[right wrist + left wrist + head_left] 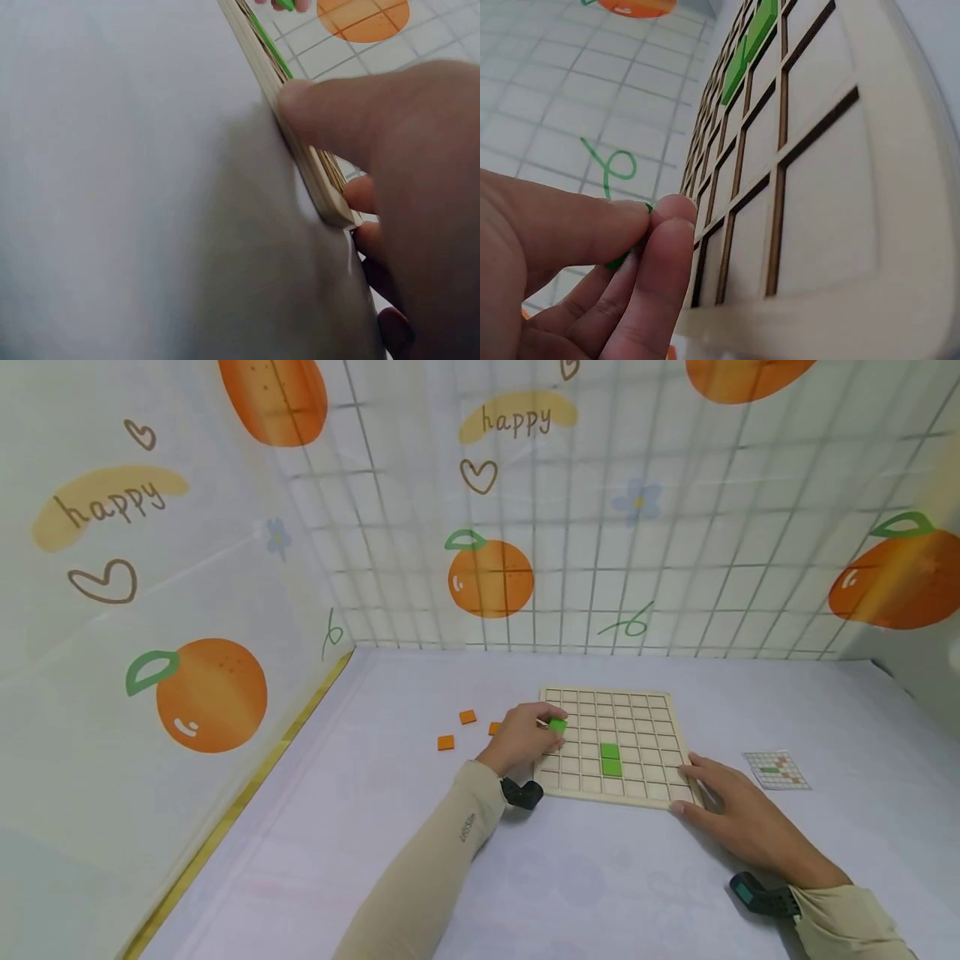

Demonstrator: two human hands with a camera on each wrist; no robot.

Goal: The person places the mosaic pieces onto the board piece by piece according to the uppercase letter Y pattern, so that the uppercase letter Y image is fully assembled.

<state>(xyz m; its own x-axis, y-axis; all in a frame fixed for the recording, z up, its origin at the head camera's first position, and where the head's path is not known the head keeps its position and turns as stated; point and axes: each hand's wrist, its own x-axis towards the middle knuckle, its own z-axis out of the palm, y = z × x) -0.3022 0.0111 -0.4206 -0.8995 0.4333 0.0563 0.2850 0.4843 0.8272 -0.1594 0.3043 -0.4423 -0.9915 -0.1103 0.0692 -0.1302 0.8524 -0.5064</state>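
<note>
My left hand [519, 740] pinches a green square tile [557, 726] between thumb and fingertips, over the left side of a wooden grid board [577, 760]. In the left wrist view, the fingers of the left hand [592, 262] hide most of that tile. Two more green tiles, a far one [610, 751] and a near one [612, 767], lie in adjoining cells of the board. At the board's near right corner, my right hand [738, 814] holds the frame, thumb on the near edge and fingers along the right side. The right wrist view shows the thumb against the wooden rim [315, 180].
Left of the board lie loose orange tiles: one at the back [468, 717], one in front [446, 742], and one partly behind the left hand [494, 727]. A printed pattern card [777, 770] lies to the right on the white-covered table. A printed curtain [570, 568] stands behind.
</note>
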